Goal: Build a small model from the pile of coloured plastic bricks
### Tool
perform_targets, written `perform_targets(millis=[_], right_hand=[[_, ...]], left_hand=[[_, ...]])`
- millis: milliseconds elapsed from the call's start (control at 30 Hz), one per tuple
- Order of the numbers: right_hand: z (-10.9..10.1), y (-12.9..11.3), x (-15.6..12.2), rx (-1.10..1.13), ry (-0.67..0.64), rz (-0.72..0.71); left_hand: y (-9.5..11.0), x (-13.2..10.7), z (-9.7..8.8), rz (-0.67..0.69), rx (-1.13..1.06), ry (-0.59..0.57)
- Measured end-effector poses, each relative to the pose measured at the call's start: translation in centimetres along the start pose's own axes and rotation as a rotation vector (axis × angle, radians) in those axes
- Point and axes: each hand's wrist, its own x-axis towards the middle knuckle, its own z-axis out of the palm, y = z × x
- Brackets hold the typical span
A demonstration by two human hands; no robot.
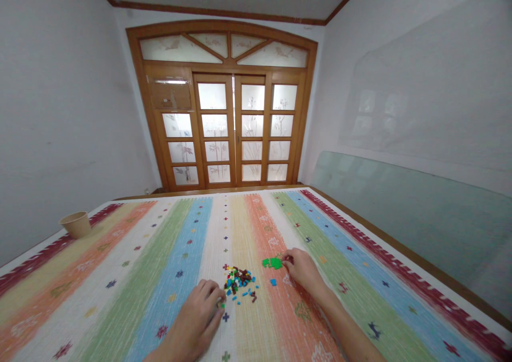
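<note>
A small heap of tiny coloured bricks (pixel 240 283) lies on a striped cloth (pixel 132 266) in front of me. My left hand (pixel 200 311) rests on the cloth at the heap's left edge, fingers curled, their tips pinched on a small piece I cannot make out. My right hand (pixel 302 270) lies to the right of the heap, fingers bent, its fingertips touching a green built piece (pixel 272 263) that sits flat on the cloth. A single blue brick (pixel 273 282) lies between the heap and my right hand.
A tan paper cup (pixel 76 224) stands at the far left of the cloth. A glass sheet (pixel 420 218) leans along the right wall. Wooden glazed doors (pixel 228 133) close off the far end of the room.
</note>
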Motion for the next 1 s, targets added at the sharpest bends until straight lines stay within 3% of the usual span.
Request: perform_targets(millis=[1000], right_hand=[[-0.31,-0.43,-0.22,-0.01,-0.012,0.002]], left_hand=[[0.08,0.02,-0.02,-0.009,-0.003,0.011]])
